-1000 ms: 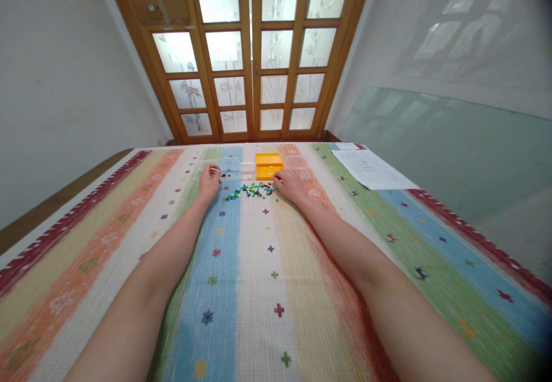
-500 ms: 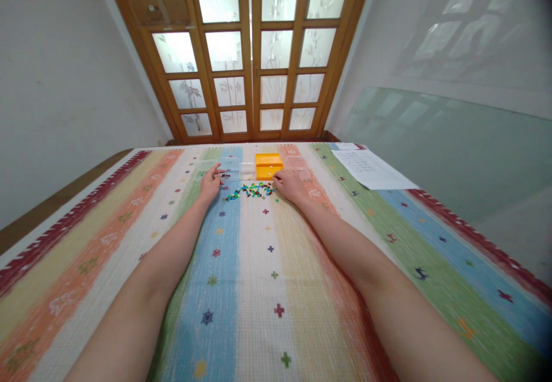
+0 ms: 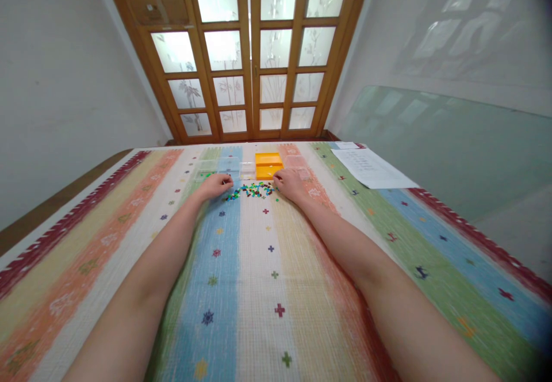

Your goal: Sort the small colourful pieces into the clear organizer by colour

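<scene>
A loose pile of tiny coloured pieces [image 3: 257, 190], green, blue and dark red, lies on the striped cloth between my hands. My left hand [image 3: 215, 186] is at the pile's left side, its thumb and fingertips pinched together; anything between them is too small to make out. At the right end of the pile rests my right hand [image 3: 288, 183], fingers curled and closed, their tips partly hidden. Just beyond the pile is a yellow box [image 3: 268, 159], its lid apparently folded back. Behind my left hand a clear plastic box [image 3: 228, 162] has small green pieces in it.
Another clear plastic case [image 3: 298, 161] stands behind my right hand. Printed paper sheets [image 3: 371, 169] lie at the table's right side. A striped tablecloth [image 3: 259, 290] covers the table, with a wooden glazed door [image 3: 254, 71] beyond its far edge.
My left hand has come down and nearer from the clear box to the pile's left side, its spread fingers now pinched. My right hand stays almost in place.
</scene>
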### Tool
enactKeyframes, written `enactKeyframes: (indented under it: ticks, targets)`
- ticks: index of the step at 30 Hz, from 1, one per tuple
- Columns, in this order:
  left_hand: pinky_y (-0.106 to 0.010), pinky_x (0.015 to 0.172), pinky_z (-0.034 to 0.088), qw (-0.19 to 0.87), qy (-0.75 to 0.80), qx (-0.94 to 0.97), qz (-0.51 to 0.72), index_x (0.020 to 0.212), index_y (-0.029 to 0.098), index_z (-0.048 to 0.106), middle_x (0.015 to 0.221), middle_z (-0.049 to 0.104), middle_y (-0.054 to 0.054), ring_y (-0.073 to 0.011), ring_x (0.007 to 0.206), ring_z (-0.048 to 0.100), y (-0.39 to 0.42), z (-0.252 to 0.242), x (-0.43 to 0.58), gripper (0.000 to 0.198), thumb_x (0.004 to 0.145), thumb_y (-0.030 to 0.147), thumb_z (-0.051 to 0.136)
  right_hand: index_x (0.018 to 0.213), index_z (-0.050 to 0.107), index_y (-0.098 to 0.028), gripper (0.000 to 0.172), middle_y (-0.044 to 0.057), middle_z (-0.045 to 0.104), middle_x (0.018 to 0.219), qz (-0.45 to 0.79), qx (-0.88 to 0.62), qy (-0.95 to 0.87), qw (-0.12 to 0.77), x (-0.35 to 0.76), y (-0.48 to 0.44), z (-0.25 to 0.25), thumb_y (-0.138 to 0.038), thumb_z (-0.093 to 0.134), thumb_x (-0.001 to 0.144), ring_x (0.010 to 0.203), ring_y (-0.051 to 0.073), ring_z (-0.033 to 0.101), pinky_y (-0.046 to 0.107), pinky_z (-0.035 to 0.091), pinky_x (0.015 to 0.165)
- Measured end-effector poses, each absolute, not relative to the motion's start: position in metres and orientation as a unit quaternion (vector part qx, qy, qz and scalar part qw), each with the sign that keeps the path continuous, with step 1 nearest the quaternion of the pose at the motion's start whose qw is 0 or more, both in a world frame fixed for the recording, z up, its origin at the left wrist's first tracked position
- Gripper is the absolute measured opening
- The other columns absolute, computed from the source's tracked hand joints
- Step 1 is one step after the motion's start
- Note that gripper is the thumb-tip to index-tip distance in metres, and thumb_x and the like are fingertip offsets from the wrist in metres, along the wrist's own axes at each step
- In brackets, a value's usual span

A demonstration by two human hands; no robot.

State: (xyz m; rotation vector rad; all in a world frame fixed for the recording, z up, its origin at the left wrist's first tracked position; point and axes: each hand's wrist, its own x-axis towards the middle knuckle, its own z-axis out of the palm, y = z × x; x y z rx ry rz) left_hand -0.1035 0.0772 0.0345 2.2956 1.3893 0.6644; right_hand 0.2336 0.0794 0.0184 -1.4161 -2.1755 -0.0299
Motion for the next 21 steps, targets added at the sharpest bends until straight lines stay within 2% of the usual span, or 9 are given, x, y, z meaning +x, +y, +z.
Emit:
enactKeyframes:
  ticks: [4,9,17,21]
  targets:
    - [-0.029,0.063,0.042,0.177,0.475,0.850,0.143,0.073,0.022,0.070,0.071,0.070,-0.001,-0.0185,0.065,0.060,0.070,0.054,-0.106,0.015,0.075,0.034,0.062,0.095,0.079,-0.020,0.024,0.008,0.079,0.101,-0.011,-0.522,-0.809,0.269,0.234,0.080,0.017,-0.023,0.056,0.101,0.096,0.024,0.065,0.034,0.038,0.087]
    - [-0.028,0.056,0.037,0.209,0.488,0.844,0.076,0.069,0.024,0.068,0.065,0.067,0.002,-0.0182,0.061,0.058,0.066,0.054,-0.107,0.008,0.064,0.030,0.072,0.096,0.079,-0.020,0.025,0.009,0.079,0.102,-0.020,-0.523,-0.811,0.263,0.234,0.082,0.015,-0.026,0.055,0.101,0.095,0.024,0.065,0.034,0.039,0.088]
    - [-0.030,0.061,0.037,0.155,0.477,0.865,0.021,0.075,0.023,0.068,0.075,0.071,-0.002,-0.0206,0.068,0.060,0.065,0.054,-0.098,0.007,0.070,0.027,0.070,0.095,0.078,-0.019,0.025,0.009,0.079,0.101,-0.028,-0.516,-0.815,0.264,0.235,0.083,0.013,-0.025,0.055,0.101,0.094,0.023,0.065,0.034,0.038,0.088]
    - [-0.029,0.065,0.038,0.129,0.466,0.875,0.031,0.083,0.021,0.071,0.083,0.073,-0.003,-0.0205,0.072,0.061,0.065,0.051,-0.096,0.012,0.078,0.031,0.066,0.096,0.078,-0.019,0.024,0.009,0.080,0.102,-0.027,-0.516,-0.815,0.262,0.235,0.081,0.015,-0.024,0.055,0.101,0.094,0.023,0.065,0.033,0.038,0.086]
